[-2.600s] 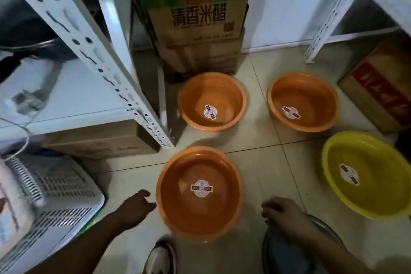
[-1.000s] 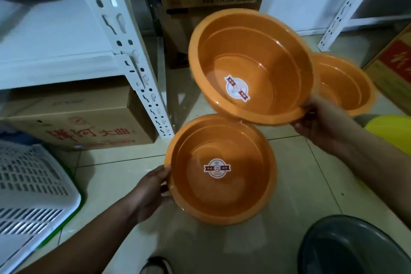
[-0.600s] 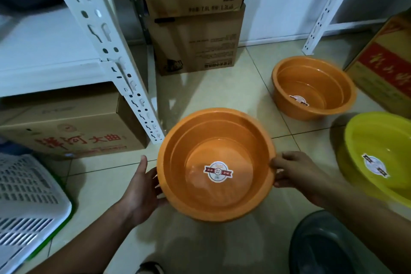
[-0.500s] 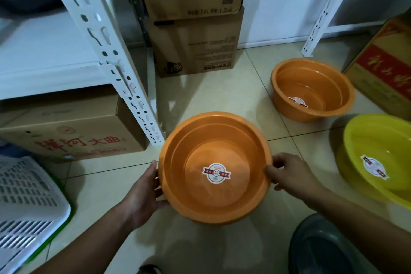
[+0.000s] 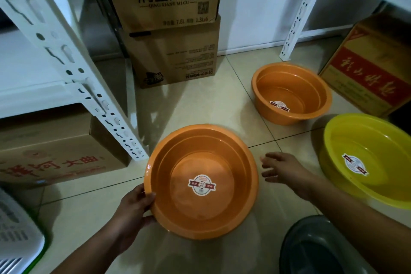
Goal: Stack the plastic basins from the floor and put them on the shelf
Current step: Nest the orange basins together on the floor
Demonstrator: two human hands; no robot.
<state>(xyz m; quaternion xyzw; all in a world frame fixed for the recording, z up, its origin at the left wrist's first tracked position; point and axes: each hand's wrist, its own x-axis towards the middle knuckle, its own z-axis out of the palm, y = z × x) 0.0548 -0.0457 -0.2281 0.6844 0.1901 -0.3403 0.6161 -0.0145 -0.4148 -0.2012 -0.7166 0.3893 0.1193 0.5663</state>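
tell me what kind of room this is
Probably a storeroom or shop back room: white slotted metal shelving, stacked cardboard cartons of goods on the tiled floor, and labelled new plastic basins.

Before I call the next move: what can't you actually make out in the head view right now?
- Outer basin of the orange stack: only its rim shows; the inner basin covers the rest.
- Yellow basin: cut off by the right edge.
- Dark round container: cut off at the bottom edge, so I cannot tell what it is.
- Sticker text in the lone orange basin: too small to read.
- Left hand: fingers hidden behind the stack's wall.
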